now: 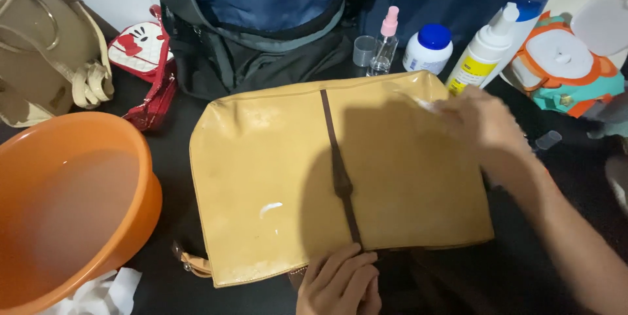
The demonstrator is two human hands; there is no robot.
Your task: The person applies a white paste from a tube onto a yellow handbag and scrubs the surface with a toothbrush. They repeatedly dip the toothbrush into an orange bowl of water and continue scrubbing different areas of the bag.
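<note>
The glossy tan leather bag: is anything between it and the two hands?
Nothing visible. The left hand presses directly on the glossy tan leather bag at its near edge, beside the dark brown strap. The right hand rests on the far right corner, holding something small, pale and blurred.

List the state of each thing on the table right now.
Yellow bag: flat, glossy, white smear.
Left hand: pressing the bag's near edge.
Right hand: blurred, on the bag's far corner.
Orange basin: holds water.
Spray bottle: uncapped.
Wipes pack: lid open.
</note>
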